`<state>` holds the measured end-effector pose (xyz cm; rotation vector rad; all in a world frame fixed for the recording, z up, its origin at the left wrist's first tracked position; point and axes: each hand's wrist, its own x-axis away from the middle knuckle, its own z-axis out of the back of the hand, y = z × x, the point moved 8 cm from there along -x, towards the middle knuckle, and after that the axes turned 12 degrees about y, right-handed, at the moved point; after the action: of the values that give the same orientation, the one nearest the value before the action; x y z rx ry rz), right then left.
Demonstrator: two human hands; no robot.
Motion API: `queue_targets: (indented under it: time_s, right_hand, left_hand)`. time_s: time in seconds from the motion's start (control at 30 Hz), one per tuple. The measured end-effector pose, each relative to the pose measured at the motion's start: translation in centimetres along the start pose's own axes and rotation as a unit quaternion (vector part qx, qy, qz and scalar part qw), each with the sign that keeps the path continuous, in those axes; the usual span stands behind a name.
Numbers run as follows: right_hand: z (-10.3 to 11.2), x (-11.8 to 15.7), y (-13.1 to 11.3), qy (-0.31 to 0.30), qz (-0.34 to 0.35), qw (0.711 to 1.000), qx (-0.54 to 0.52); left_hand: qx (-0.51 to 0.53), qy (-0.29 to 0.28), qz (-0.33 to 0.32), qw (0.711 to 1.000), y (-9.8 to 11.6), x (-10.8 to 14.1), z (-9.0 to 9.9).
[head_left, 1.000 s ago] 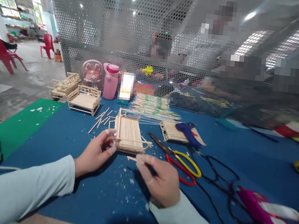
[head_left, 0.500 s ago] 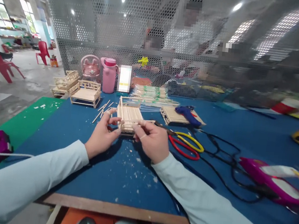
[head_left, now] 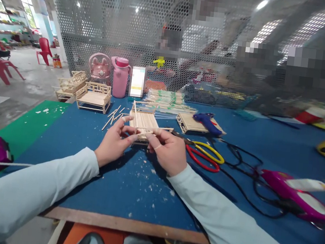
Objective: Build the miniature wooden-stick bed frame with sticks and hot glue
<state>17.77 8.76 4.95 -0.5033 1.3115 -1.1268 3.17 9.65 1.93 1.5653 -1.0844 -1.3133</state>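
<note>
A small frame of pale wooden sticks (head_left: 144, 119) stands on the blue table top in front of me. At its near edge, my left hand (head_left: 115, 140) pinches the left end of a thin stick. My right hand (head_left: 169, 148) has its thumb and fingers closed on thin sticks (head_left: 166, 130) at the near right corner, one of them jutting out to the right. Both hands are close together, and the fingertips hide part of the frame's front. Loose short sticks (head_left: 112, 117) lie just left of the frame.
Red and yellow-handled scissors (head_left: 205, 158) lie right of my right hand. Behind them a blue glue gun (head_left: 207, 123) rests on a wooden piece (head_left: 186, 123). Black cables run right. Finished-looking stick benches (head_left: 94, 97) and a pink bottle (head_left: 120, 79) stand back left. People are behind the mesh.
My hands have risen slightly off the frame's near edge, with a thin stick now visible between the fingertips. The whole view has shifted a little.
</note>
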Motion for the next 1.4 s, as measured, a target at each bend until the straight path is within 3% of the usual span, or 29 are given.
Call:
queue_targets:
  time_s: [0.2,0.27,0.37,0.43,0.53,0.63,0.83,0.9,0.97,1.07,1.17,1.27,1.4]
  right_hand:
    - [-0.2,0.1,0.1,0.004,-0.017,1.0,-0.017]
    - [0.4,-0.1,-0.4,0.021,-0.01,1.0,-0.013]
    - [1.8,-0.3,-1.5,0.027,-0.003,0.999,-0.022]
    - [2.0,-0.2,-2.1,-0.028,-0.014,0.999,-0.029]
    - [1.7,0.4,-2.0,-0.113,-0.054,0.992,-0.035]
    - [1.5,0.9,-1.3,-0.116,-0.081,0.99,-0.029]
    - [0.5,1.6,-0.8,-0.137,-0.086,0.987,0.01]
    - [2.0,1.6,-1.0,-0.123,-0.047,0.987,0.087]
    - [4.8,1.8,-0.8,-0.089,0.004,0.969,0.228]
    - [9.3,3.3,1.0,-0.082,0.026,0.896,0.435]
    - [11.4,5.8,3.1,-0.159,0.02,0.865,0.476]
    - [11.9,7.2,3.6,-0.17,0.021,0.852,0.494]
    - [10.9,7.2,2.9,-0.165,0.011,0.838,0.52]
  left_hand:
    - [-0.019,-0.005,-0.005,1.0,-0.2,-0.2,-0.2]
    - [-0.056,0.035,-0.054,0.996,0.8,0.0,0.5]
    - [-0.117,0.119,-0.189,0.968,3.9,1.4,1.6]
    - [-0.13,0.087,-0.224,0.962,5.1,2.6,0.9]
    - [-0.146,-0.035,-0.173,0.973,4.5,3.8,-1.3]
    - [-0.152,-0.132,-0.11,0.973,3.2,4.5,-3.1]
    - [-0.099,-0.158,0.034,0.982,0.5,3.9,-3.7]
    - [-0.068,-0.168,0.104,0.978,-0.6,4.1,-3.8]
    - [-0.057,-0.177,0.147,0.972,-1.4,4.3,-3.9]
    - [-0.067,-0.2,0.146,0.967,-1.7,4.6,-4.2]
    - [-0.092,-0.235,0.112,0.961,-1.5,4.9,-4.6]
    - [-0.129,-0.255,0.087,0.954,-1.3,5.1,-4.7]
    - [-0.144,-0.258,0.071,0.953,-1.1,5.1,-4.7]
